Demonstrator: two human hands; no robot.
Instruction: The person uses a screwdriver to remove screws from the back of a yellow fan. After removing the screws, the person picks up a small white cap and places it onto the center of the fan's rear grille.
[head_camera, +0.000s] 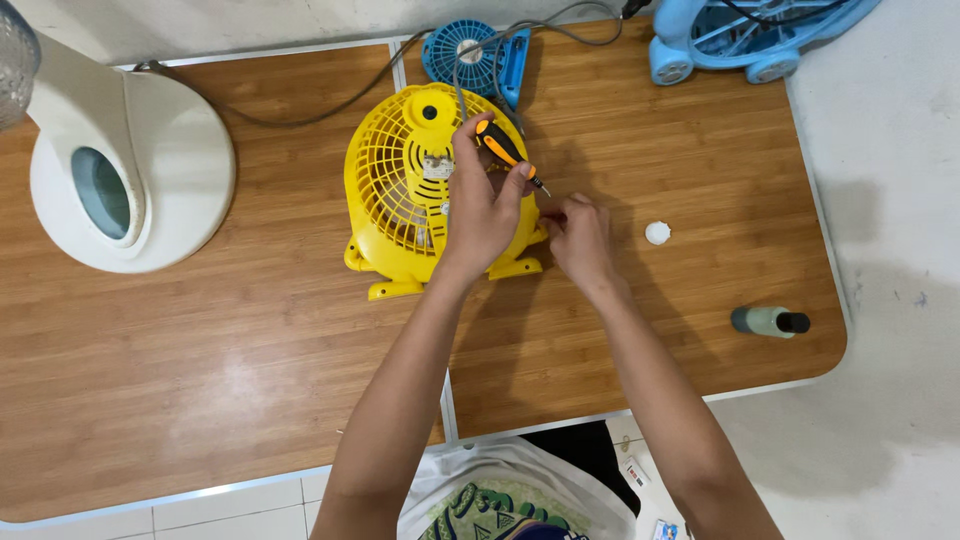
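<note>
A yellow fan housing (395, 190) lies grille-up on the wooden table (250, 350). Over its right half, my left hand (483, 200) grips a screwdriver (508, 152) with an orange and black handle, its tip pointing down to the right. My right hand (580, 240) rests just right of the housing with the fingers pinched together near the screwdriver's tip; whatever they hold is too small to see. A grey cable (470, 60) runs from the housing toward the table's far edge.
A white fan base (130, 170) stands at the left. A small blue fan (475, 55) lies behind the yellow housing, a light blue plastic frame (740, 40) at the far right. A small white cap (657, 233) and a green bottle (768, 321) lie on the right.
</note>
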